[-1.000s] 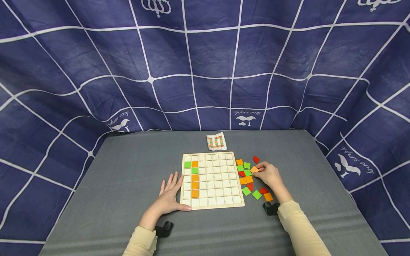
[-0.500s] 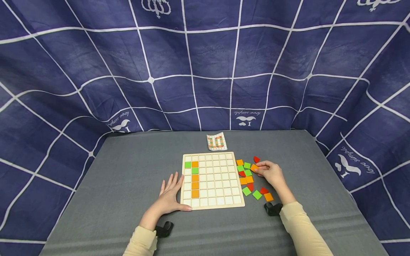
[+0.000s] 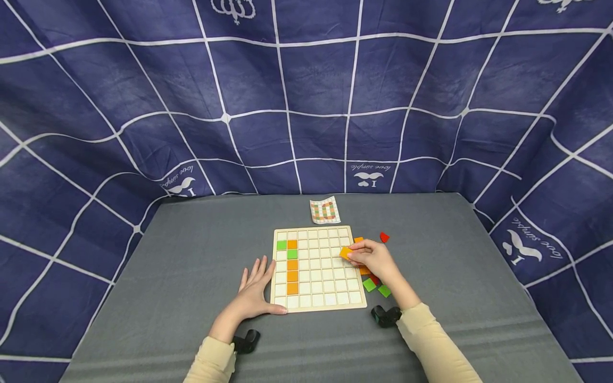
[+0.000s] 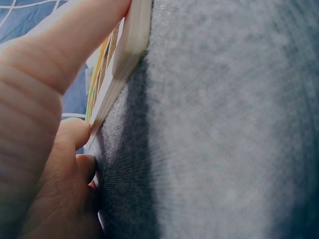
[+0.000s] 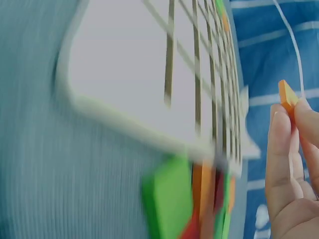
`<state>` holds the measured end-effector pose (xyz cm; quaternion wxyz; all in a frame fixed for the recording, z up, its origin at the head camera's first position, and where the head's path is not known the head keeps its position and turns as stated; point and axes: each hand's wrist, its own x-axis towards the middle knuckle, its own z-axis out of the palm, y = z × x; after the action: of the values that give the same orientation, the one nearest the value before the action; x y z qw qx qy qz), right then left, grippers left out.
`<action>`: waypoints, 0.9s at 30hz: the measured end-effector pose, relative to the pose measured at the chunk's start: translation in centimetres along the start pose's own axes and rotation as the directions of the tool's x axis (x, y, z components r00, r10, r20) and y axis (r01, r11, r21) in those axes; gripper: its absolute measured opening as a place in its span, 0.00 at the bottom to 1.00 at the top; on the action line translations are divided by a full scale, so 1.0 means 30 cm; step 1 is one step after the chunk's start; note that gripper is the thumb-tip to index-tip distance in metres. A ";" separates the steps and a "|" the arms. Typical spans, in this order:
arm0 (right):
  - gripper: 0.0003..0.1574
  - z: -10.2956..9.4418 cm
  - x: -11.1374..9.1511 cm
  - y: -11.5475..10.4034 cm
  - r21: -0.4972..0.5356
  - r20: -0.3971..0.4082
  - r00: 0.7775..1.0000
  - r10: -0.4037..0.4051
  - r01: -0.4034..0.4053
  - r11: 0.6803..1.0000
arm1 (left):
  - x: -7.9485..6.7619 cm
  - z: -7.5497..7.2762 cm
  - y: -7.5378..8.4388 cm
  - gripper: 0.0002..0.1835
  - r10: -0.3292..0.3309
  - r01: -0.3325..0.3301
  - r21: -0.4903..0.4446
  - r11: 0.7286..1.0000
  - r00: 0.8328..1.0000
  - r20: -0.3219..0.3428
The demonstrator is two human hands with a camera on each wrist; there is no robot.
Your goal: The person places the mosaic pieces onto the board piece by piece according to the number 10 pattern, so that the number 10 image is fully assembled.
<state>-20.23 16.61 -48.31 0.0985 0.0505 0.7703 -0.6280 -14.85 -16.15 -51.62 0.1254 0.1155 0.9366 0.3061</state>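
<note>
A square wooden grid board [image 3: 321, 304] lies on the grey table, with several orange and green tiles set in its two left columns. My left hand [image 3: 255, 294] rests at the board's left side, fingers straight and spread, thumb at the near left corner; the left wrist view has the fingertips right at the board's edge. Between thumb and fingertips my right hand [image 3: 379, 261] pinches an orange square tile [image 3: 345, 252] over the board's right part. In the right wrist view that orange tile [image 5: 287, 94] is held up above the board's level.
Loose green tiles [image 3: 369, 285], orange ones and red pieces lie right of the board, partly hidden by the right hand. A red piece [image 3: 384, 237] sits farther back. Behind the board lies a printed pattern card [image 3: 325, 210]. A blue curtain [image 3: 316, 85] hangs behind the table.
My right hand has lifted an orange tile from the loose pieces and moved left with it over the board's right side. The left hand has stayed in place.
</note>
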 end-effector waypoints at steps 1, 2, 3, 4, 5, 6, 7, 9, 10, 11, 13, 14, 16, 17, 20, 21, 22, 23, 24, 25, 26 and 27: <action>0.16 0.024 -0.004 -0.006 0.014 0.026 1.000 -0.007 0.007 1.000 | 0.001 0.000 -0.001 0.72 -0.001 0.001 0.001 1.000 1.000 -0.001; 0.16 0.048 -0.008 -0.013 0.024 0.052 0.998 -0.016 0.015 1.000 | 0.001 0.001 -0.002 0.73 -0.003 0.003 0.006 1.000 1.000 0.001; 0.16 0.073 -0.011 -0.018 0.032 0.076 0.997 -0.024 0.022 0.999 | 0.000 0.001 -0.002 0.73 -0.003 0.003 0.003 1.000 1.000 -0.001; 0.15 0.097 -0.015 -0.023 0.037 0.092 0.995 -0.026 0.023 0.999 | 0.001 0.001 -0.002 0.73 -0.005 0.005 0.008 1.000 1.000 -0.001; 0.15 0.121 -0.018 -0.028 0.042 0.113 0.993 -0.031 0.026 0.999 | 0.000 0.002 -0.002 0.72 -0.003 0.003 0.006 1.000 1.000 -0.004; 0.14 0.145 -0.021 -0.031 0.042 0.135 0.990 -0.038 0.033 0.999 | 0.000 0.001 -0.001 0.72 -0.005 0.005 0.007 1.000 1.000 -0.003; 0.14 0.168 -0.023 -0.035 0.036 0.157 0.986 -0.050 0.045 0.998 | 0.000 0.001 0.000 0.72 -0.005 0.005 0.006 1.000 1.000 -0.005; 0.13 0.214 -0.028 -0.038 0.028 0.187 0.981 -0.058 0.054 0.998 | 0.001 0.002 -0.001 0.72 -0.009 0.009 0.008 1.000 1.000 -0.005; 0.12 0.237 -0.030 -0.040 0.018 0.201 0.978 -0.062 0.059 0.998 | 0.002 0.002 -0.001 0.72 -0.014 0.014 0.012 1.000 1.000 -0.002; 0.12 0.258 -0.033 -0.041 0.004 0.215 0.974 -0.067 0.068 0.998 | 0.003 0.003 -0.002 0.72 -0.016 0.016 0.012 1.000 1.000 -0.001; 0.12 0.298 -0.040 -0.043 -0.027 0.239 0.967 -0.085 0.094 0.995 | 0.005 0.003 -0.003 0.72 -0.021 0.021 0.017 1.000 1.000 0.005; 0.11 0.317 -0.044 -0.043 -0.040 0.251 0.964 -0.087 0.100 0.994 | 0.006 0.003 -0.003 0.72 -0.025 0.025 0.020 0.999 1.000 0.012; 0.10 0.349 -0.050 -0.044 -0.062 0.272 0.956 -0.107 0.128 0.990 | 0.005 0.002 -0.003 0.72 -0.023 0.022 0.018 1.000 1.000 0.016; 0.09 0.364 -0.053 -0.044 -0.077 0.279 0.953 -0.116 0.143 0.987 | 0.005 0.001 -0.003 0.72 -0.020 0.020 0.016 1.000 1.000 0.017; 0.07 0.401 -0.060 -0.046 -0.111 0.296 0.945 -0.141 0.181 0.977 | 0.004 -0.001 -0.003 0.71 -0.009 0.009 0.011 1.000 1.000 0.017; 0.07 0.411 -0.062 -0.047 -0.125 0.299 0.943 -0.148 0.193 0.973 | 0.004 -0.001 -0.003 0.71 -0.006 0.006 0.012 1.000 1.000 0.015; 0.06 0.422 -0.064 -0.045 -0.146 0.300 0.941 -0.158 0.209 0.967 | 0.004 -0.002 -0.003 0.71 0.001 -0.001 0.009 1.000 1.000 0.011; 0.06 0.431 -0.066 -0.043 -0.172 0.301 0.939 -0.165 0.224 0.959 | 0.004 -0.003 -0.003 0.71 -0.003 0.003 0.010 1.000 1.000 0.015; 0.05 0.440 -0.068 -0.041 -0.191 0.305 0.937 -0.173 0.238 0.952 | 0.004 -0.003 -0.003 0.70 -0.002 0.002 0.010 1.000 1.000 0.015; 0.05 0.449 -0.069 -0.039 -0.212 0.308 0.934 -0.181 0.253 0.944 | 0.005 -0.004 -0.003 0.70 0.001 -0.001 0.010 1.000 1.000 0.013; 0.05 0.456 -0.071 -0.036 -0.232 0.312 0.931 -0.189 0.267 0.935 | 0.004 -0.004 -0.003 0.70 0.002 -0.002 0.010 1.000 1.000 0.013; 0.04 0.463 -0.072 -0.035 -0.253 0.315 0.929 -0.197 0.282 0.926 | 0.004 -0.004 -0.002 0.70 0.002 -0.002 0.009 1.000 1.000 0.014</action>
<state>-17.11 2.91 -49.51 0.1360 -0.1506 0.8330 -0.5147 -15.03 -16.24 -51.58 0.1312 0.1191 0.9370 0.3012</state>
